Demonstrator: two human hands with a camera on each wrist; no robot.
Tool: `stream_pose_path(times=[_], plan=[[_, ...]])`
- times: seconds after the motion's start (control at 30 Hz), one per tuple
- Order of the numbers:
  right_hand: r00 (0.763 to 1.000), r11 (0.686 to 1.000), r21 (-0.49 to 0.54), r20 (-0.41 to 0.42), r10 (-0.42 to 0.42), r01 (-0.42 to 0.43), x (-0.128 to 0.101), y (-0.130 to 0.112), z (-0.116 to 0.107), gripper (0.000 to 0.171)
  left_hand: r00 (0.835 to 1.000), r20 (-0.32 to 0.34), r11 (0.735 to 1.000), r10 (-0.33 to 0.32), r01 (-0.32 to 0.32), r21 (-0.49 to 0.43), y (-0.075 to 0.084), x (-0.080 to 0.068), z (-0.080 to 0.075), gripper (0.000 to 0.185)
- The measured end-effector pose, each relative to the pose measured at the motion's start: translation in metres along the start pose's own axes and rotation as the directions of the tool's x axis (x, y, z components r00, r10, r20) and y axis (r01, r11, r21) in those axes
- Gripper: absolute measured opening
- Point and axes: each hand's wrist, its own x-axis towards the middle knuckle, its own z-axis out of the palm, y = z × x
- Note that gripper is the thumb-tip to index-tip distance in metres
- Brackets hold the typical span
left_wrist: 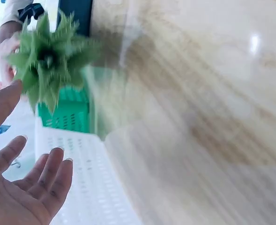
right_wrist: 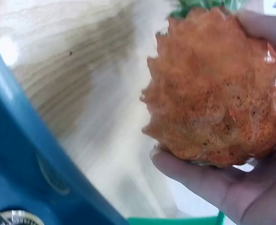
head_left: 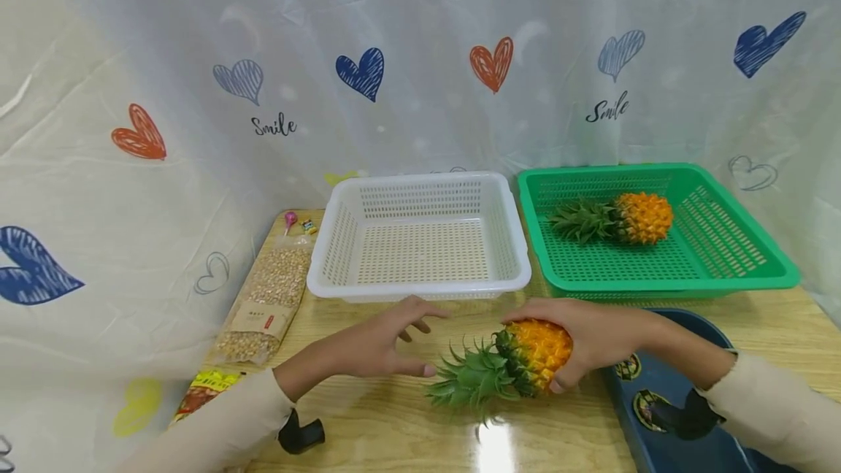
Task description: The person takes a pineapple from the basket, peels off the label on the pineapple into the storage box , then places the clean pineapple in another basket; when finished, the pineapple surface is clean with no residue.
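Note:
My right hand (head_left: 578, 341) grips an orange pineapple (head_left: 535, 352) by its body, just above the wooden table; its green crown (head_left: 469, 382) points left. The right wrist view shows the fruit's body (right_wrist: 217, 93) filling the palm, fingers (right_wrist: 189, 173) curled under it. My left hand (head_left: 384, 345) hovers with spread fingers just left of the crown, holding nothing. In the left wrist view the palm (left_wrist: 20, 187) faces the crown (left_wrist: 46, 58). A second pineapple (head_left: 624, 219) lies in the green basket (head_left: 742, 268).
An empty white basket (head_left: 420, 285) stands behind my hands, the green one to its right. A blue tray (head_left: 663, 385) sits at the near right under my right forearm. Along the left table edge lie a bag of kernels (head_left: 266, 301) and a snack packet (head_left: 204, 389).

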Motion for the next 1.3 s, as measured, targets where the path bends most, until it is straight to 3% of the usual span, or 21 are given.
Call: stream_pose_path(times=[0.27, 0.63, 0.93, 1.13, 1.3], plan=[[1.0, 1.0, -0.018, -0.015, 0.002, -0.003, -0.023, 0.004, -0.015, 0.081, 0.989, -0.143, 0.993, 0.037, -0.021, 0.114, 0.004, -0.002, -0.022, 0.065], [0.999, 0.991, 0.13, -0.024, -0.036, 0.038, -0.052, 0.015, -0.038, 0.083, 0.952, -0.3, 0.987, 0.064, -0.016, 0.159, -0.013, 0.004, -0.047, 0.047], [0.993, 0.997, 0.055, -0.107, -0.047, 0.054, -0.072, 0.016, -0.061, 0.084, 0.965, -0.262, 0.985, -0.006, 0.05, 0.162, -0.026, 0.014, -0.056, 0.043], [0.988, 1.0, 0.01, -0.155, -0.003, 0.005, -0.08, 0.015, -0.076, 0.084, 0.978, -0.197, 0.981, -0.067, 0.101, 0.168, -0.033, 0.021, -0.062, 0.04], [0.984, 0.998, 0.017, -0.172, 0.054, -0.052, -0.087, 0.016, -0.088, 0.088, 0.989, -0.134, 0.977, -0.068, 0.093, 0.19, -0.035, 0.025, -0.065, 0.027]])
